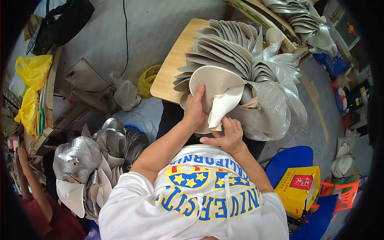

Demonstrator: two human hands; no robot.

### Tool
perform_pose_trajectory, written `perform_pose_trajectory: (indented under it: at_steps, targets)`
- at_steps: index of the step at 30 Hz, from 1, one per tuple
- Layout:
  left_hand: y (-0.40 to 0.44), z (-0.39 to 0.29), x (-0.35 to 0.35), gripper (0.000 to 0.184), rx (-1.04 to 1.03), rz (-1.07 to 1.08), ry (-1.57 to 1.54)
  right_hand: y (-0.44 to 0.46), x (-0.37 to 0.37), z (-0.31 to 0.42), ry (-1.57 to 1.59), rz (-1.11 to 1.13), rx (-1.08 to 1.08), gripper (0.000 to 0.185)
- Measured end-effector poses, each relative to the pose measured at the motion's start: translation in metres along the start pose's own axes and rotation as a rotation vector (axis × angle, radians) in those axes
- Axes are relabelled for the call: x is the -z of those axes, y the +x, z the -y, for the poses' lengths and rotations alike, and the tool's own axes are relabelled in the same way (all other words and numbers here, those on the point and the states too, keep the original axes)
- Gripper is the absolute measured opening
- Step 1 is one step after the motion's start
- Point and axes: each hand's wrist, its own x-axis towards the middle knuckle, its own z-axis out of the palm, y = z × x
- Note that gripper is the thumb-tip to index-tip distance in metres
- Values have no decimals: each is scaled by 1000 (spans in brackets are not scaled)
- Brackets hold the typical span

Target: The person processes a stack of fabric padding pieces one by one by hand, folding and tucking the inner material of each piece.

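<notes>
A curved pale piece that looks like a shoe upper is held up in front of my chest, its beige inner side facing me and a white flap folded at its lower end. My left hand grips its left side, the thumb on top and the other fingers hidden behind. At the lower tip of the flap, my right hand has its fingertips on the material, with the thumb extended toward the left. Right behind them, a large pile of silver-and-beige uppers lies fanned out in stacked rows.
The pile rests on a wooden board. More uppers are heaped at lower left, beside another person's arm. A yellow bag sits on a blue chair at right. Further uppers lie at upper right.
</notes>
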Motion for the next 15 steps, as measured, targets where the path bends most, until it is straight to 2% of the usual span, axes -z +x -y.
perform_pose_trajectory:
  at_steps: [5,8,12,15]
  targets:
    - [-1,-3,1,58,78,-25,22,4,-5,-14,-153,1,94,35]
    - [-3,-4,-3,58,9,-39,83,6,5,-25,-77,61,96,33]
    - [-5,-3,-7,56,-26,-57,118,-3,1,-34,-43,-24,-90,27]
    - [-8,-3,-8,54,-3,-88,127,-7,2,-30,105,49,-237,24]
